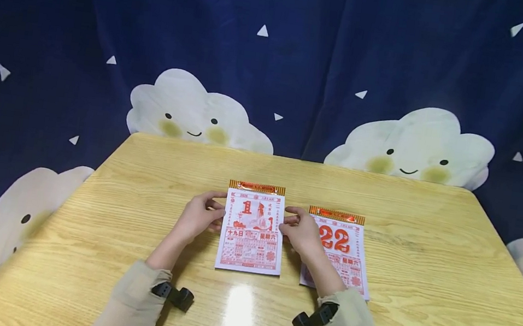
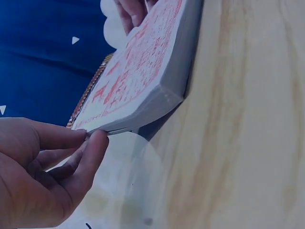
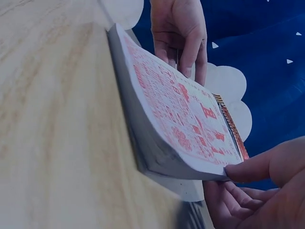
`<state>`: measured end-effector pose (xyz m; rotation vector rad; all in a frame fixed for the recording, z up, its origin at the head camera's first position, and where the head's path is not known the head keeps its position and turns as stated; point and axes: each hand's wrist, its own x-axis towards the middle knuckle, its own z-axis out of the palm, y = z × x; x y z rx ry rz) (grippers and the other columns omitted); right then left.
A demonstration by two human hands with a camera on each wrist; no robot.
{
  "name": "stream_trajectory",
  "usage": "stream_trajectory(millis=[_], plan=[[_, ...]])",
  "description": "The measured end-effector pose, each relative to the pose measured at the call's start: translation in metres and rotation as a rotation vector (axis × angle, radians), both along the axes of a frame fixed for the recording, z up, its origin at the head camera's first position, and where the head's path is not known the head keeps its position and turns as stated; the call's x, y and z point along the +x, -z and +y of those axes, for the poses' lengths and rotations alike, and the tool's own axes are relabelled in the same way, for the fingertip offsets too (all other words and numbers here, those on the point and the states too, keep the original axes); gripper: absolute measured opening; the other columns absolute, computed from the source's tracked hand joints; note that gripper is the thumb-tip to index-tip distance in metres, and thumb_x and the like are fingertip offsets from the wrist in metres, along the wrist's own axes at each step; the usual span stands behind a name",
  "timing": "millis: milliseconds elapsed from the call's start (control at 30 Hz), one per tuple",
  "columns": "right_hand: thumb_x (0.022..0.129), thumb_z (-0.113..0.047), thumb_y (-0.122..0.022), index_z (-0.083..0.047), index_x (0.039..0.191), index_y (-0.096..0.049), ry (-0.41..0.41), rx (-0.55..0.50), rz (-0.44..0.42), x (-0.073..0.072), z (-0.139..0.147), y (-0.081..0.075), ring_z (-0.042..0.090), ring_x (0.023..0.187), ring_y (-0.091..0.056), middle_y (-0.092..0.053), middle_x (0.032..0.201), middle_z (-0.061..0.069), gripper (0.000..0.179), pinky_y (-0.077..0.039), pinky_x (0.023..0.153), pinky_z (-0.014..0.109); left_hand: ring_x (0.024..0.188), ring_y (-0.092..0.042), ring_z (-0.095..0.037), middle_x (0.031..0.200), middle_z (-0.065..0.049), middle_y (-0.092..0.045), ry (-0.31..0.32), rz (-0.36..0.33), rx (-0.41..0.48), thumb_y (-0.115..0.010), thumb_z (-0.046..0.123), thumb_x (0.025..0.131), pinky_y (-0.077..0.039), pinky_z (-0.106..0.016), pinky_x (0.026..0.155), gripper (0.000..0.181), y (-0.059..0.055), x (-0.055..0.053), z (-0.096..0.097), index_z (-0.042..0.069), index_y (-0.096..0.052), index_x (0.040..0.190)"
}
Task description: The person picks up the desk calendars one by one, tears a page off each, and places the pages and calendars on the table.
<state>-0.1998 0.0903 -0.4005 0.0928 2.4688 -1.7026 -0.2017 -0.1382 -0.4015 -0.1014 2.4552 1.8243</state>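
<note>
A thick tear-off calendar with red print and a big "1" lies in the middle of the wooden table, its red and gold header strip at the far end. Its left edge is pinched by my left hand, thumb and fingertip meeting at the page edges in the left wrist view. On the opposite side my right hand grips the right edge, thumb near the top sheet and fingers curled below. A second calendar, showing "22", rests to the right, partly covered by my right hand and forearm.
The wooden table reaches back to a dark blue curtain printed with smiling clouds and white triangles. Black straps with small camera units sit on both wrists. Light reflects off the tabletop in front of the middle calendar.
</note>
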Motion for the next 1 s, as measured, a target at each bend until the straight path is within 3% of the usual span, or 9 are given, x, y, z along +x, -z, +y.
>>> stream_trajectory(millis=[333,700,1000], plan=[[0.081,0.003,-0.056,0.007,0.124,-0.048,-0.029,-0.165,-0.062,-0.003,0.009,-0.005,0.012,0.068,-0.058,-0.055,0.103,0.019,0.044,-0.056,0.065,0.03,0.069,-0.061,-0.018,0.101,-0.019,-0.056,0.017,-0.009,0.041,-0.058,-0.001,0.084,-0.056,-0.04,0.068,0.044,-0.004,-0.001,0.001,0.004,-0.05,0.127],[0.088,-0.004,-0.053,0.006,0.122,-0.048,0.006,-0.192,-0.04,-0.008,0.025,-0.007,0.009,0.071,-0.057,-0.06,0.099,0.015,0.036,-0.055,0.071,0.035,0.072,-0.059,-0.016,0.098,-0.016,-0.053,0.067,0.007,0.113,-0.057,-0.002,0.084,-0.055,-0.045,0.072,0.044,-0.013,-0.007,0.014,0.006,-0.051,0.127],[0.09,-0.005,-0.05,0.006,0.124,-0.045,-0.025,-0.172,-0.003,-0.011,0.038,-0.012,0.007,0.071,-0.056,-0.059,0.098,0.012,0.036,-0.054,0.066,0.028,0.082,-0.058,-0.019,0.101,-0.013,-0.058,0.082,0.047,0.156,-0.058,0.004,0.085,-0.049,-0.046,0.084,0.043,-0.016,-0.011,0.021,0.012,-0.052,0.127]])
